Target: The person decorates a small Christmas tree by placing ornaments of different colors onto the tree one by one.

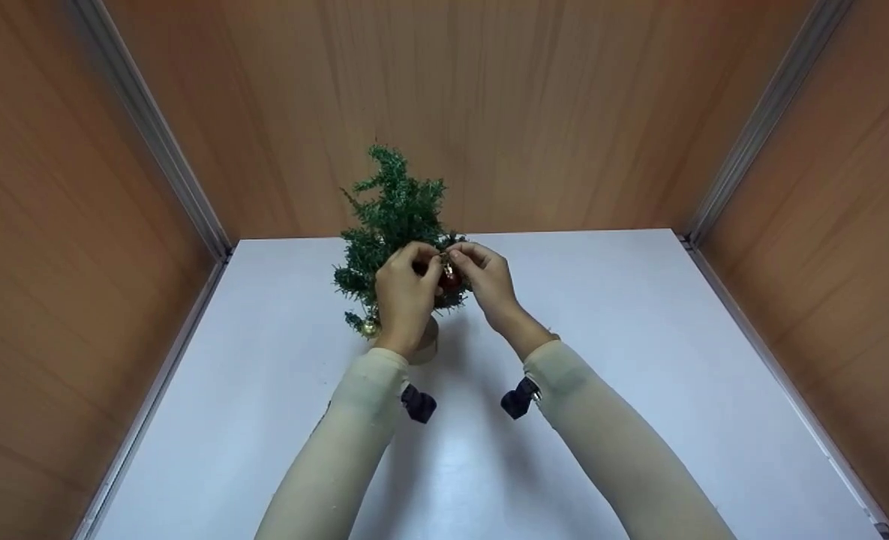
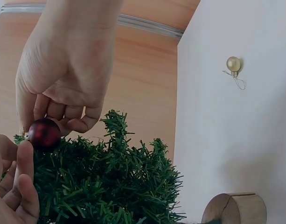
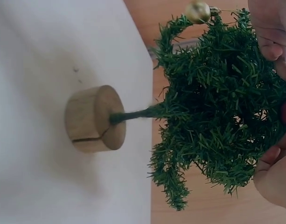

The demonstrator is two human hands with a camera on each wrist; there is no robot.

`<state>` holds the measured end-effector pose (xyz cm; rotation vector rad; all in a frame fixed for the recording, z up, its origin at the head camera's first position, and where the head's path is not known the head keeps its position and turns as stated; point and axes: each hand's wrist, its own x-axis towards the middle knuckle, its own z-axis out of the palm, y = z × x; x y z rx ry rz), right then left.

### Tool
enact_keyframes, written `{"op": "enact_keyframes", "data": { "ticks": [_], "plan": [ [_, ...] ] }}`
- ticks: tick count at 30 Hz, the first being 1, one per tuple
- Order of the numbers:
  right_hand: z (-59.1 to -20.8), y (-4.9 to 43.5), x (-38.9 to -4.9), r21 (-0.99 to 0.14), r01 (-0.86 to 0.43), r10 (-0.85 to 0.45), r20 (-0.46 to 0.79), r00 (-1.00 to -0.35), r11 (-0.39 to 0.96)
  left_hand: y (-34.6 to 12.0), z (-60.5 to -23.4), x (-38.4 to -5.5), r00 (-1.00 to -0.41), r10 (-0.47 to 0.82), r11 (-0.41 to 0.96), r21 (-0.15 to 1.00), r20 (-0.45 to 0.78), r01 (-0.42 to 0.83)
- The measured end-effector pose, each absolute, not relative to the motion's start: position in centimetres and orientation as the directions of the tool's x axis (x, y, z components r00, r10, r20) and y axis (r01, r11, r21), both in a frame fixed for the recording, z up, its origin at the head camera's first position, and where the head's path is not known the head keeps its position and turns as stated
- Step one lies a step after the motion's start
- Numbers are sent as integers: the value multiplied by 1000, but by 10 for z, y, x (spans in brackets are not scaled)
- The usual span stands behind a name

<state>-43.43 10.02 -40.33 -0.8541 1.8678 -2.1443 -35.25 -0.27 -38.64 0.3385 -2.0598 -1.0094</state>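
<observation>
A shiny dark red Christmas bauble (image 1: pixel 452 277) with a gold cap hangs between my two hands, close against a small green artificial Christmas tree (image 1: pixel 399 206). My left hand (image 1: pixel 404 292) pinches at the bauble's top from the left, thumb and forefinger near the cap. From the right, my right hand (image 1: pixel 491 285) pinches at the same spot with thumb and forefinger. The left wrist view shows the red bauble (image 2: pixel 45 135) beside the fingertips of both hands. The thin hanging loop is too small to make out clearly.
The tree stands on a round wooden base (image 3: pixel 96 119) on a white table (image 1: pixel 639 360). One gold bauble (image 3: pixel 197 11) hangs on a left branch. Another gold bauble (image 2: pixel 233 64) with a string loop lies on the table. Wooden panels (image 1: pixel 527 112) enclose the back and sides.
</observation>
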Motion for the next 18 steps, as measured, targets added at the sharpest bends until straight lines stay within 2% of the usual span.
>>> {"op": "enact_keyframes", "data": {
  "ticks": [10,18],
  "plan": [
    [-407,103,-433,-948,-258,-485,318,-814,-189,-3,-390,-348,-626,-508,723,688,592,64],
    [-413,108,-434,-940,-305,-496,339,-799,-152,-1,-392,-344,-639,-490,723,686,592,81]
  ]
}}
